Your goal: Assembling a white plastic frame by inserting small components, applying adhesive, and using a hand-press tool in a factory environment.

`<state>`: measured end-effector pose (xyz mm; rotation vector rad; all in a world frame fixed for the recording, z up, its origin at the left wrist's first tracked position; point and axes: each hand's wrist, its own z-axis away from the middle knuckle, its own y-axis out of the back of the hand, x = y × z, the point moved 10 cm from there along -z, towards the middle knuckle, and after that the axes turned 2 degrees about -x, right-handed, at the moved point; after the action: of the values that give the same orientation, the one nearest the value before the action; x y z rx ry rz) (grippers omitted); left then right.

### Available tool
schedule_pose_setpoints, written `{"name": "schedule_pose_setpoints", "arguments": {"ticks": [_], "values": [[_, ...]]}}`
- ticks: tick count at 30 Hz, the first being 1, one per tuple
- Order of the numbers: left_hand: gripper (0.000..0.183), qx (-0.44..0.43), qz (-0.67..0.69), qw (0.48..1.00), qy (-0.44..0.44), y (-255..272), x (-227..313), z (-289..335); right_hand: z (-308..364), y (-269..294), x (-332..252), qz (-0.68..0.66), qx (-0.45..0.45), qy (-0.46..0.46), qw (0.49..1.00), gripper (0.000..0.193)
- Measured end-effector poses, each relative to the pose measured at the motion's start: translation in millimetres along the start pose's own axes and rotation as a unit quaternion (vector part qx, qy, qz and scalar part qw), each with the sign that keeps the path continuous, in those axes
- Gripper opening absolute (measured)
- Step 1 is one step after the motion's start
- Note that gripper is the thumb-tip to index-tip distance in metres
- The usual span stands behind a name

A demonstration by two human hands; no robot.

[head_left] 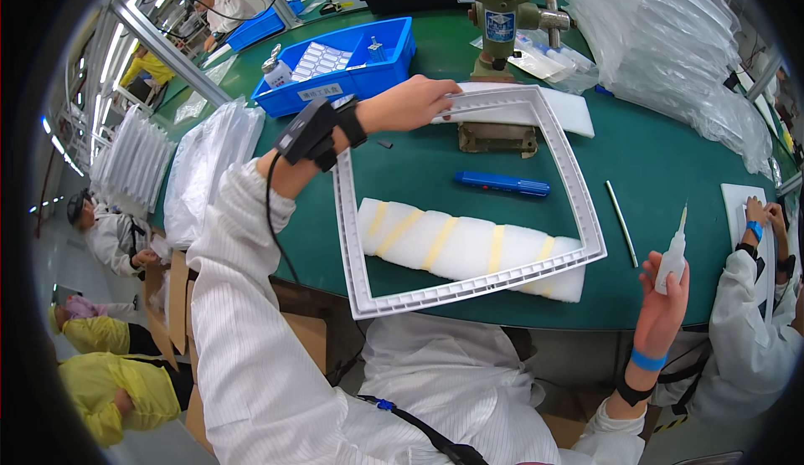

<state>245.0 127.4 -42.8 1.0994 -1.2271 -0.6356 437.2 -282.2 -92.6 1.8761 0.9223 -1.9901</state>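
Observation:
A white rectangular plastic frame (578,176) lies slanted over the bench, its near side resting over a white foam strip (465,243) banded with yellow tape. At the frame's far side my left hand (412,102) grips the rim, fingers closed over it. Off to the right, my right hand (660,298) holds up a small white squeeze bottle (672,262) with a thin needle tip pointing upward. Inside the frame's opening is a blue marker pen (502,184) on the green mat. A thin white stick (621,224) lies between the frame and my right hand.
Behind the frame stands a green metal press (500,34) with a white foam board (569,112) at its base. A blue bin (394,51) holds a bottle and white parts. Bagged stacks (653,55) rise at the far right; a co-worker's hands (758,214) work at the right edge.

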Motion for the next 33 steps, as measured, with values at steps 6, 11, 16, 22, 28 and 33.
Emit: {"name": "schedule_pose_setpoints", "arguments": {"ticks": [6,11,16,22,28,33], "values": [[0.031,0.06,-0.063,0.99,-0.112,-9,14,-32,45,-27,-4,0.012,-0.02,0.022,0.999,0.049],[0.034,0.08,-0.174,0.979,-0.065,-15,17,-33,74,-54,10,0.005,-0.03,0.009,1.0,0.052],[0.044,0.256,-0.164,0.95,-0.07,12,9,-1,89,-89,22,-0.004,-0.085,0.028,0.996,0.049],[0.041,0.394,0.184,0.89,0.138,44,-81,140,103,-119,48,0.033,-0.167,-0.015,0.985,0.051],[0.053,0.245,0.486,0.811,0.216,-34,-87,163,97,-106,46,0.082,-0.143,0.006,0.986,0.052],[0.057,0.204,0.435,0.856,0.193,-45,-59,154,94,-107,47,0.083,-0.147,-0.001,0.986,0.045]]}}
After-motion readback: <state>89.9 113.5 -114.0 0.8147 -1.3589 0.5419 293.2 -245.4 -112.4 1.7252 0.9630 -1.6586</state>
